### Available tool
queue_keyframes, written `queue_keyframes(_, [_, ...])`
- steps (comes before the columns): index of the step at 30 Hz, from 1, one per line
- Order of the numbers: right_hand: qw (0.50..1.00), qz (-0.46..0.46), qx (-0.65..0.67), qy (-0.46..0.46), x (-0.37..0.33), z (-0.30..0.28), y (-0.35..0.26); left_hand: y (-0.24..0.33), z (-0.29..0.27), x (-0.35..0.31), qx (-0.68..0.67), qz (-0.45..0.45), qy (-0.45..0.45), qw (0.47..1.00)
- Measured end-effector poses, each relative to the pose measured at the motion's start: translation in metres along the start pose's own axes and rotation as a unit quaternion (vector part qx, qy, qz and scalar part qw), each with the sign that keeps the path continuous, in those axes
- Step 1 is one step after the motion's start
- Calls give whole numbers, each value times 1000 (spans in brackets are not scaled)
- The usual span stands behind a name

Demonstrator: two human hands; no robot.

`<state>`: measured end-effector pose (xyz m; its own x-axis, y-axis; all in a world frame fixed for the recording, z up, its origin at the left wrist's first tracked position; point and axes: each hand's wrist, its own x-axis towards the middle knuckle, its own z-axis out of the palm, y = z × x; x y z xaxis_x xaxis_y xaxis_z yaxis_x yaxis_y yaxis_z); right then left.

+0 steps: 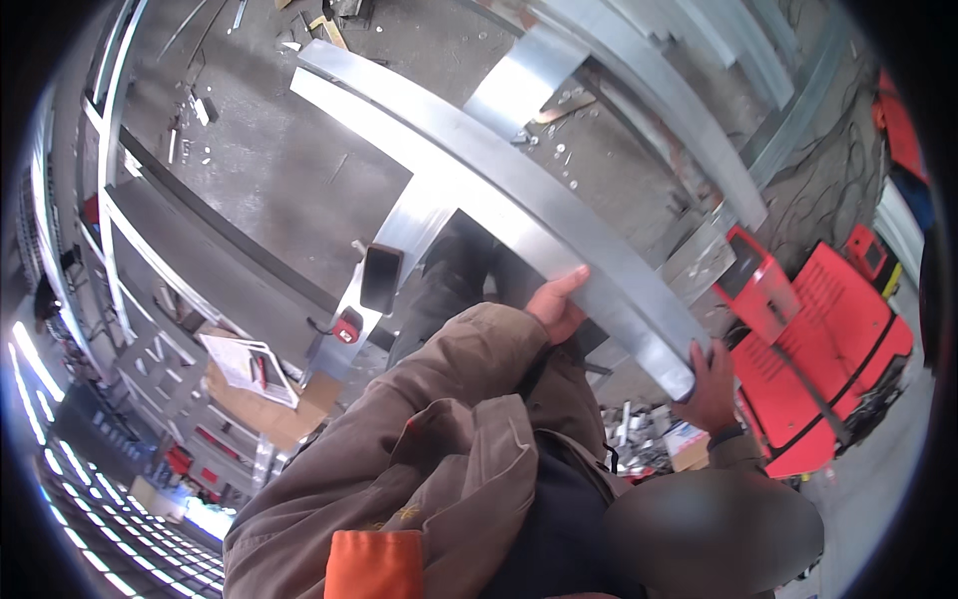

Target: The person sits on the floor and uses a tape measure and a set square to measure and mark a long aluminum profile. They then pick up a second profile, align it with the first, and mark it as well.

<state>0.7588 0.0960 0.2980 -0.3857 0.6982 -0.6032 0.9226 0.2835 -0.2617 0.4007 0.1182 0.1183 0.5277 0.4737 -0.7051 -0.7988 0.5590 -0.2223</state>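
Observation:
A long, shiny metal channel [519,200] runs from the far left down to the near right in front of me. My left hand [559,307] is closed on its near edge, with the thumb on top and the other fingers partly hidden below. At the channel's near right end, my right hand [711,384] wraps round the corner, its fingers on the end and side. Under the channel lies a flat metal crosspiece [414,222]. A dark phone [381,279] rests on that crosspiece, left of my left hand, with a red tape measure [347,325] close by.
Red machine housings [818,349] stand at the right, near my right hand. More metal profiles [669,100] lie at the far right. At the left are a metal frame [120,220] and papers [249,367] on cardboard. Scraps [203,108] litter the floor.

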Motion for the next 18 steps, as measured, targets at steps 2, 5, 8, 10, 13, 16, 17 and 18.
queue_keyframes(2, [1000, 1, 1, 9, -18, 26, 18, -10, -2, -3, 54, -7, 0, 999])
queue_keyframes(5, [999, 21, 15, 19, -26, 60, 34, -22, 4, 0, 146, -26, 43, 988])
queue_keyframes(8, [998, 35, 25, 38, -9, 96, 48, -23, -7, 15, 212, -50, 99, 971])
queue_keyframes(10, [998, 43, 5, 53, 3, 116, 57, -20, -14, 23, 239, -55, 119, 962])
queue_keyframes(13, [997, 45, -3, 62, 16, 141, 68, -14, -21, 34, 275, -58, 127, 951])
queue_keyframes(16, [997, 58, -19, 42, 24, 147, 73, -11, -17, 37, 295, -62, 142, 943])
queue_keyframes(17, [997, 67, -26, 32, 28, 142, 70, -9, -19, 40, 304, -64, 154, 938])
queue_keyframes(18, [996, 77, -34, 22, 31, 138, 67, -8, -21, 41, 303, -63, 155, 938])
